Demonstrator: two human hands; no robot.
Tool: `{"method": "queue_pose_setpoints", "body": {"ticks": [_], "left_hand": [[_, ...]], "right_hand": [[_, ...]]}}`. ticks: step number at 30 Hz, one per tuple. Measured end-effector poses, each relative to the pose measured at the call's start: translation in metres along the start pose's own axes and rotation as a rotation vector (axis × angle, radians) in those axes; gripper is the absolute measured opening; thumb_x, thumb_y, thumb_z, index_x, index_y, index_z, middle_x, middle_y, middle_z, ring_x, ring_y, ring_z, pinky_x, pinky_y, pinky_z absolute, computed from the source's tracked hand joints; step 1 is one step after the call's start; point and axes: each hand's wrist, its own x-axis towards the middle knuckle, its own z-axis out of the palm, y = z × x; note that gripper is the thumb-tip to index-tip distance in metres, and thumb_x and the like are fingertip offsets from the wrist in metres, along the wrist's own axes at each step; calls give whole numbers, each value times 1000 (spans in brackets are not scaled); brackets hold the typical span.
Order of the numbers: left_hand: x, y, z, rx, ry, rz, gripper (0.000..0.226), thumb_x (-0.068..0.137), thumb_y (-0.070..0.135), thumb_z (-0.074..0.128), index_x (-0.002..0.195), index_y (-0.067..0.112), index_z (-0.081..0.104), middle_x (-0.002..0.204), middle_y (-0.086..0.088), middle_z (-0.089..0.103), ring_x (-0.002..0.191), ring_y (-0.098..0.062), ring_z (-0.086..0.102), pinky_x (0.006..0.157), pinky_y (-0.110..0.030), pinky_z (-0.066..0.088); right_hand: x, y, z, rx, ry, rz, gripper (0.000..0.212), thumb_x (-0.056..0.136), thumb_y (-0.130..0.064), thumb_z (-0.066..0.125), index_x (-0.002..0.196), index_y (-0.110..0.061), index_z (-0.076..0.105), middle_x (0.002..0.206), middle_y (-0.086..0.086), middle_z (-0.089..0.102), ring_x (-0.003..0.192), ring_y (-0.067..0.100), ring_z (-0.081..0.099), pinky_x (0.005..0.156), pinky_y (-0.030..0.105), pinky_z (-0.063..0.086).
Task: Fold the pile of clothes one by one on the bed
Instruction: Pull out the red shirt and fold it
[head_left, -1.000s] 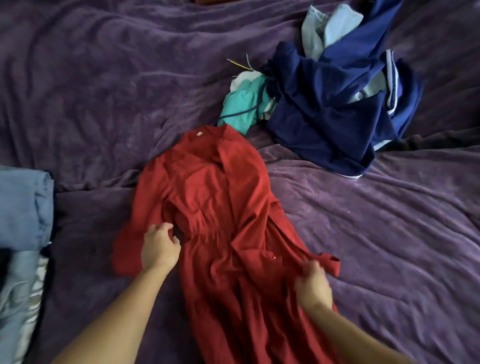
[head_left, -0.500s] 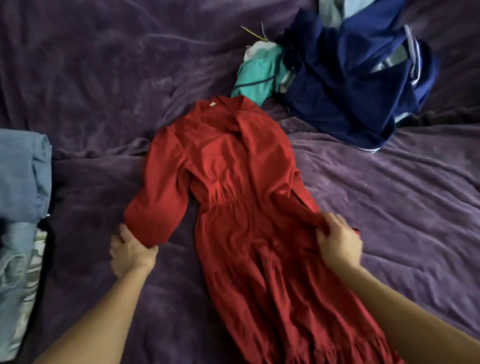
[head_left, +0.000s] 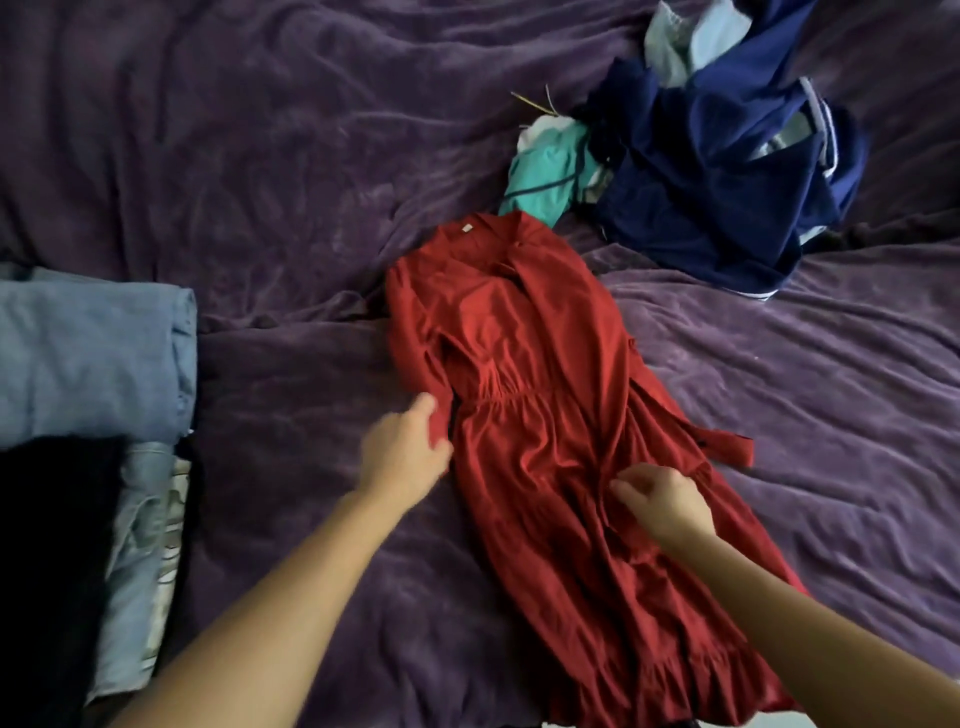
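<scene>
Red dress (head_left: 545, 364) lies spread flat on the purple bedspread (head_left: 260, 182), its collar toward the unfolded pile of a navy garment (head_left: 701, 182) and a teal garment (head_left: 545, 171), with folded denim (head_left: 88, 353) well apart at the left. The left hand (head_left: 402, 457) pinches the cuff of the near sleeve (head_left: 415, 343) between thumb and fingers, and the right hand (head_left: 660, 501) sits on the skirt below the waist, fingers curled, it seems nipping a fold of cloth. To fold well, I judge the sleeve should go straight across the bodice while the skirt is held flat, so no wrinkle is closed inside.
</scene>
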Motion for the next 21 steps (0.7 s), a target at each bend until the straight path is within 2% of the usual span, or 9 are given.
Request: {"method": "queue_pose_setpoints", "body": {"ticks": [2, 4, 6, 8, 10, 12, 14, 17, 21], "left_hand": [[-9, 45, 8, -484, -260, 42, 32, 80, 22, 70, 108, 17, 54, 82, -11, 67, 75, -32, 67, 66, -39, 53], [-12, 72, 21, -924, -676, -123, 37, 89, 21, 65, 121, 21, 45, 83, -14, 63, 59, -26, 65, 53, -36, 55], [-9, 73, 38, -1049, -789, -283, 26, 97, 24, 54, 121, 16, 49, 78, -14, 61, 50, -23, 64, 45, -30, 52], [-2, 53, 61, -875, -503, -372, 15, 95, 20, 53, 107, 16, 62, 75, -12, 64, 53, -23, 65, 49, -33, 55], [8, 27, 85, -449, -231, -314, 15, 89, 21, 58, 101, 21, 67, 92, -12, 68, 81, -29, 68, 72, -38, 56], [21, 13, 99, -275, -98, -290, 24, 87, 24, 61, 111, 19, 65, 112, -14, 60, 103, -34, 60, 87, -39, 48], [43, 12, 104, -310, 28, -312, 35, 89, 28, 60, 122, 15, 58, 120, -16, 54, 110, -36, 55, 90, -40, 44], [90, 19, 109, -561, 122, -415, 60, 86, 39, 65, 134, 7, 47, 133, -19, 53, 123, -34, 49, 101, -36, 37], [125, 22, 110, -457, 158, -442, 57, 80, 23, 71, 132, 12, 52, 134, -15, 53, 124, -32, 48, 102, -34, 37]], "right_hand": [[3, 8, -10, 65, -7, 67, 15, 82, -35, 68, 92, -26, 75, 93, 2, 73, 95, 27, 67, 79, 33, 51], [3, 23, -23, 35, 4, 104, 14, 82, -30, 68, 89, -21, 76, 93, 8, 73, 95, 30, 67, 77, 34, 49], [-3, 40, -36, -22, 26, 162, 14, 84, -29, 66, 92, -23, 76, 98, 12, 72, 97, 33, 65, 77, 35, 47], [-10, 52, -43, -104, 60, 180, 16, 85, -31, 63, 96, -25, 74, 99, 13, 72, 98, 34, 65, 76, 36, 48], [-12, 54, -37, -163, 149, 63, 16, 86, -32, 60, 95, -25, 72, 96, 10, 72, 93, 32, 66, 71, 36, 48], [-11, 42, -15, -89, 216, -121, 17, 86, -33, 60, 98, -25, 70, 96, 3, 69, 91, 29, 66, 71, 33, 48], [-4, 23, 12, -28, 195, -221, 31, 87, -38, 62, 116, -28, 63, 110, -3, 62, 103, 22, 59, 80, 33, 48], [12, 11, 47, -75, 9, -168, 59, 85, -41, 63, 139, -34, 40, 129, -2, 49, 116, 24, 50, 89, 37, 47], [13, 30, 70, -136, -171, -228, 47, 89, -30, 57, 134, -33, 47, 121, -1, 60, 112, 26, 58, 89, 37, 48]]}}
